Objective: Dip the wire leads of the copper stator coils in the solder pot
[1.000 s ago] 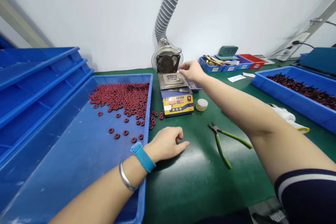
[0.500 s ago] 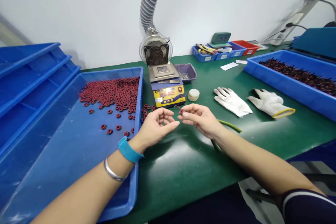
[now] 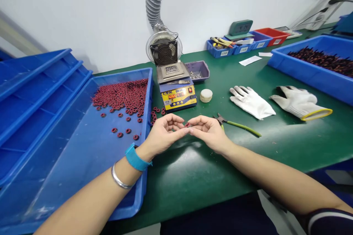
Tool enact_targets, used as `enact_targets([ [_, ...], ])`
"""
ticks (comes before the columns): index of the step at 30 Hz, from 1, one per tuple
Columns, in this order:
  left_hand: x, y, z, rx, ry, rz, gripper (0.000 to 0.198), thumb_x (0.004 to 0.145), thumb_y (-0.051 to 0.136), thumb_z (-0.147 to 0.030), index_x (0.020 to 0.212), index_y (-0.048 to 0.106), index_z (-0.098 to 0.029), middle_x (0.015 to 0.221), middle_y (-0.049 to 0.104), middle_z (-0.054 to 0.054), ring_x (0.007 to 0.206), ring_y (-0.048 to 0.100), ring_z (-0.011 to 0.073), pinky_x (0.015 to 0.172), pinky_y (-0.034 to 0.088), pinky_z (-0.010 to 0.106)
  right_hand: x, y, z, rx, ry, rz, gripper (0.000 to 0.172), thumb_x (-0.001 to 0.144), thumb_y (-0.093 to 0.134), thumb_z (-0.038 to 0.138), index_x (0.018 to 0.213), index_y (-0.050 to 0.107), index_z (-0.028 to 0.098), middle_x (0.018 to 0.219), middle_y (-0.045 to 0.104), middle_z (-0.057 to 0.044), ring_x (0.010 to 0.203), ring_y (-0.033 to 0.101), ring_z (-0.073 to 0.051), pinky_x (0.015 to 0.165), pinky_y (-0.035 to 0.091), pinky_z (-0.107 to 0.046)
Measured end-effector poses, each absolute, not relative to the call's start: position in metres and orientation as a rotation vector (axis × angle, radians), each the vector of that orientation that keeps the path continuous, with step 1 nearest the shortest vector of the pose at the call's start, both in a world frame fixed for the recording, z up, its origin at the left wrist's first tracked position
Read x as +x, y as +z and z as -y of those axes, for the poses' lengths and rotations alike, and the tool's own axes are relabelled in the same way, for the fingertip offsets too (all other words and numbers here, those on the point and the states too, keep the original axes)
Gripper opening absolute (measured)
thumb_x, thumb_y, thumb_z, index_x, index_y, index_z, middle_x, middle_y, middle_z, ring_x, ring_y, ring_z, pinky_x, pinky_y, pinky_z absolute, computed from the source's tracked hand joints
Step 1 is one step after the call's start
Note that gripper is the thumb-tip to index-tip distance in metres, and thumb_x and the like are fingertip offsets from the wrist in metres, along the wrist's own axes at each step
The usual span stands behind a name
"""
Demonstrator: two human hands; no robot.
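Between the fingertips of my left hand (image 3: 165, 132) and my right hand (image 3: 208, 132) is a small red-and-black wound ring coil (image 3: 188, 125). Both hands pinch it over the green table, just in front of the yellow-and-blue solder pot (image 3: 179, 95). Fingers partly hide the coil. Many similar coils (image 3: 121, 97) fill the far part of a blue tray (image 3: 151, 80) to my left, and several lie on the table beside the pot. Green-handled cutters (image 3: 242, 127) rest on the table by my right wrist.
A round white pad (image 3: 206, 96) and a purple bin (image 3: 202, 71) stand beside the pot. White gloves (image 3: 252, 102) lie to the right, before another blue tray (image 3: 306, 69) of dark parts. A grey duct (image 3: 154, 0) hangs above the pot. Small bins (image 3: 220, 50) line the wall.
My left hand has come to the coil that my right hand held, and the fingertips now meet on it. The view has shifted slightly, and the cutters show more fully.
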State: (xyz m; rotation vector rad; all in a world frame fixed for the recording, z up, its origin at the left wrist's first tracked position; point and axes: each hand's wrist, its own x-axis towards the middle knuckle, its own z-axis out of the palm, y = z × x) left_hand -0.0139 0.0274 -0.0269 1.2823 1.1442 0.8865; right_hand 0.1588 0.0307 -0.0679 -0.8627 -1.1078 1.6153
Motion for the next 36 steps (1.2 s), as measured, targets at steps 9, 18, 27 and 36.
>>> enact_targets([
  [9,-0.013,-0.027,-0.027,1.290,0.781,-1.149,0.039,0.062,0.082,-0.037,0.077,0.057,-0.011,0.066,0.058,-0.002,0.058,0.051,0.0057,0.056,0.041,0.019,0.154,-0.071,-0.026,-0.871,1.635,1.145,0.036,0.053,0.090,0.031,0.079,0.067,0.020,0.078,0.070,-0.001,0.069,0.068,-0.013,0.068,0.056,-0.026],
  [18,-0.024,-0.010,-0.031,1.363,0.741,-1.211,0.034,0.062,0.078,-0.039,0.073,0.058,-0.013,0.065,0.061,0.001,0.056,0.054,0.0085,0.054,0.043,0.020,0.154,-0.074,-0.019,-0.742,1.169,1.515,0.021,0.075,0.076,0.027,0.088,0.063,0.017,0.082,0.064,-0.002,0.069,0.068,-0.014,0.067,0.058,-0.026],
  [27,-0.160,0.006,-0.071,1.673,0.629,-2.203,0.011,0.061,0.066,-0.020,0.069,0.061,-0.014,0.065,0.064,0.003,0.061,0.058,0.0145,0.059,0.045,0.024,0.161,-0.077,-0.019,-0.709,0.918,1.661,0.008,0.084,0.068,0.018,0.091,0.065,0.018,0.084,0.063,-0.004,0.069,0.064,-0.011,0.063,0.056,-0.022],
  [36,-0.160,-0.029,-0.081,1.731,0.230,-2.179,0.010,0.057,0.068,-0.015,0.056,0.059,-0.017,0.056,0.061,0.000,0.055,0.056,0.0152,0.054,0.039,0.026,0.167,-0.079,-0.020,-0.720,0.867,1.726,0.007,0.085,0.067,0.019,0.091,0.064,0.018,0.085,0.062,-0.004,0.069,0.062,-0.011,0.064,0.055,-0.023],
])
